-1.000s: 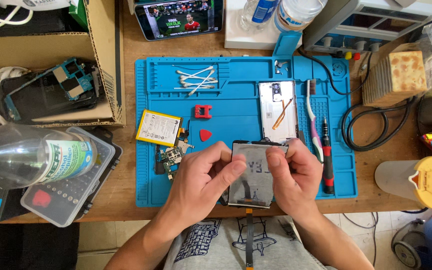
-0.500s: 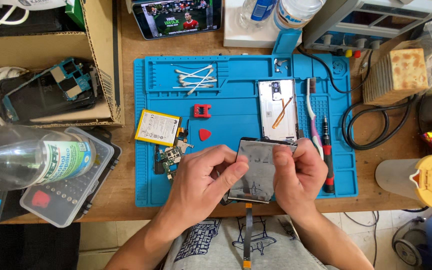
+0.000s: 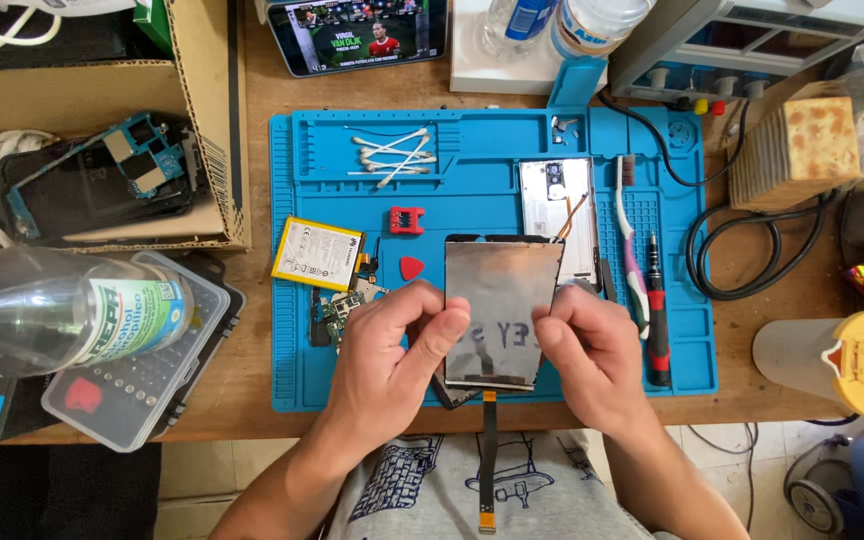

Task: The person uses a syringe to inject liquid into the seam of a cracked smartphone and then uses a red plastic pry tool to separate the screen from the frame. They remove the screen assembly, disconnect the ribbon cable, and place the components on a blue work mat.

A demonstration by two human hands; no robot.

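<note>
Lifted and tipped more upright since the earlier frames, the phone display panel (image 3: 500, 312) now shows its dull silver back squarely to the camera, above the near edge of the blue silicone repair mat (image 3: 302, 380). Left hand (image 3: 384, 345) pinches its left edge with the thumb laid across the back; right hand (image 3: 592, 350) grips the right edge, fingers (image 3: 552, 322) curled narrow around it. Both hands hold the panel.

A thin black flex ribbon (image 3: 489, 455) dangles from the panel's lower edge down over the lap; it looks likely to snag or crease if the panel is twisted. The panel is thin, flat and stiff, probably glass-faced, so an uneven squeeze at the edges could crack it.

On the mat lie a shiny metal phone frame (image 3: 557, 205) just behind the panel, a yellow foil-wrapped battery (image 3: 315, 253), a small green circuit board (image 3: 344, 308), a red triangular pick (image 3: 411, 268), cotton swabs (image 3: 392, 155), a toothbrush (image 3: 630, 250) and a red-and-black screwdriver (image 3: 656, 320). A clear plastic bottle (image 3: 62, 310) lies on the wooden table (image 3: 252, 440).
</note>
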